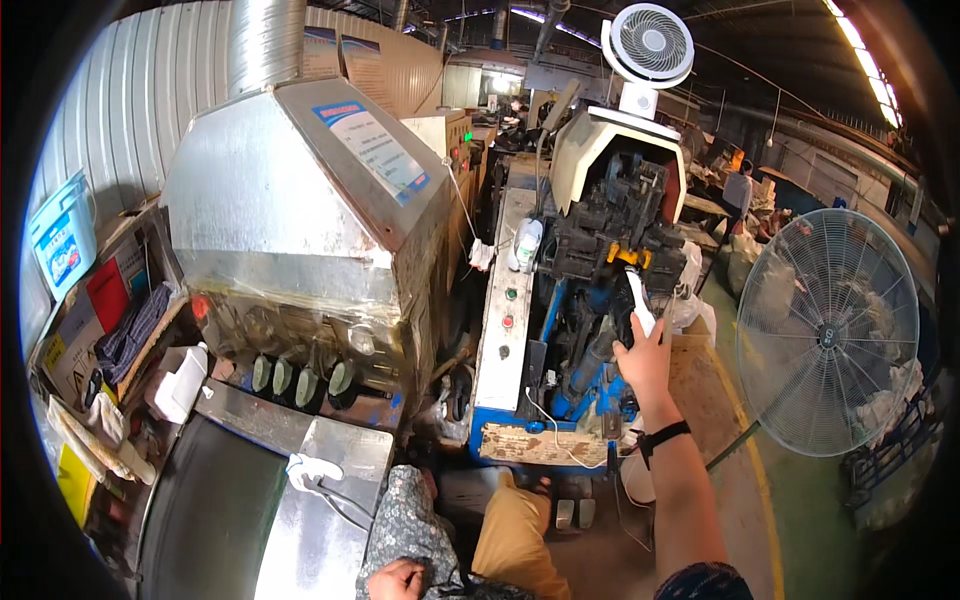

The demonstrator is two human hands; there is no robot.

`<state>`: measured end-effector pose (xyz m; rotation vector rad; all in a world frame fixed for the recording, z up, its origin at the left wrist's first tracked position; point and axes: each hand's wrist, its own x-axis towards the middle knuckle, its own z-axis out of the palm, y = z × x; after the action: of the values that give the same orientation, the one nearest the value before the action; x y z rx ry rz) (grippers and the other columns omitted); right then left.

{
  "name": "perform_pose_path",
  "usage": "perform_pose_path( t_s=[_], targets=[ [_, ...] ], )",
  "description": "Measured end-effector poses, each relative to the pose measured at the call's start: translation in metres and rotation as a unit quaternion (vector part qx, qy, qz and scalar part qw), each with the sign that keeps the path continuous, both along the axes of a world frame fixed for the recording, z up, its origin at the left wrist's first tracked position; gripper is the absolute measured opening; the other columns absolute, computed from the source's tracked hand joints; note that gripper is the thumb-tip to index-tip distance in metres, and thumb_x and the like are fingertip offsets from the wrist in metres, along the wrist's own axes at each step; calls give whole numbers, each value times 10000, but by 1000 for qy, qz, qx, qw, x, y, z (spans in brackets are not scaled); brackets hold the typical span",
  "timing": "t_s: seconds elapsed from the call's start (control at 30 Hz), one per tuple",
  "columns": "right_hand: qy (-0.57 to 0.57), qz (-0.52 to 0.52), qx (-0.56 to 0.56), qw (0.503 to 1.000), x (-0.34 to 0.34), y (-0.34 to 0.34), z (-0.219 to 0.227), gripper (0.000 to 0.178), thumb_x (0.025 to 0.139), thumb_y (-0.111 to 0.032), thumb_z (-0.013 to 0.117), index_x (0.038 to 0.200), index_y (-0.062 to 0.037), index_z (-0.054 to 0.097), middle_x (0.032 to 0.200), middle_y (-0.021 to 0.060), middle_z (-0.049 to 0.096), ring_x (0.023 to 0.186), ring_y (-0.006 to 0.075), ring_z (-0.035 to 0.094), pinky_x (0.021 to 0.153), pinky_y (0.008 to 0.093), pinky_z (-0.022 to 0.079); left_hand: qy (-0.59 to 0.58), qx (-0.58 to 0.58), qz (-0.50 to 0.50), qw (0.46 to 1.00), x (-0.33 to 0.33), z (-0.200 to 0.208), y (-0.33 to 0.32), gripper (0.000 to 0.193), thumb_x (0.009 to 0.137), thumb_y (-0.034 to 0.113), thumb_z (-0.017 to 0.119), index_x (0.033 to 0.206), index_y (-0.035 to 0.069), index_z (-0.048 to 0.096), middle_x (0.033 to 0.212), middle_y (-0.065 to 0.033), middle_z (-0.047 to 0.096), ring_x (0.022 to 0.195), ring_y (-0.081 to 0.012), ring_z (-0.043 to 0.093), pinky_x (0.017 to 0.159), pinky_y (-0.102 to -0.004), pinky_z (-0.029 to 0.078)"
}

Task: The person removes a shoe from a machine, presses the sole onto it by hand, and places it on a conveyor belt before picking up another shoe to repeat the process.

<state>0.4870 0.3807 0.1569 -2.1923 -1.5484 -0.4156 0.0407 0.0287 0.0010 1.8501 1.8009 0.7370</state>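
My right hand point(644, 358) reaches forward into a black and blue machine point(590, 340), thumb apart and fingers round the near end of a long white shoe-shaped piece point(640, 303). The far end of this piece lies against the dark machine head, just below a yellow part point(630, 257). At the lower edge my left hand point(396, 580) rests on floral cloth point(408, 515) over my lap. Its fingers are curled in, and whatever they hold, if anything, is hidden. A white and green shoe point(527, 243) stands on the machine's pale side panel.
Left stands a metal hood point(280, 200) with several dark green shoe-shaped forms point(310, 385) along its base. A white shoe upper point(312, 470) lies on a metal plate point(330, 520) beside a dark belt point(215, 510). Foot pedals point(575, 513) are below; a large fan point(828, 335) stands right.
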Motion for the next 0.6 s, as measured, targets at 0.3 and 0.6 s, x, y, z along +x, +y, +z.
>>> perform_pose_path(
  t_s=[0.3, 0.6],
  targets=[
    [10, -22, -44, 999, -16, 11, 16, 730, 837, -424, 654, 1497, -306, 364, 1554, 276, 215, 1071, 505, 530, 943, 506, 467, 22, 77, -25, 996, -3, -20, 5, 226, 920, 221, 573, 897, 30, 693, 869, -216, 677, 776, -407, 648, 706, -475, 517],
    [41, -57, -76, 995, -20, 63, 37, 723, 837, -412, 662, 1491, -313, 370, 1564, 275, 186, 1137, 482, 509, 961, 496, 457, 48, 128, -13, 991, -4, -40, 4, 208, 914, 241, 597, 871, 69, 707, 768, -186, 667, 652, -388, 640, 589, -460, 511]
  ],
)
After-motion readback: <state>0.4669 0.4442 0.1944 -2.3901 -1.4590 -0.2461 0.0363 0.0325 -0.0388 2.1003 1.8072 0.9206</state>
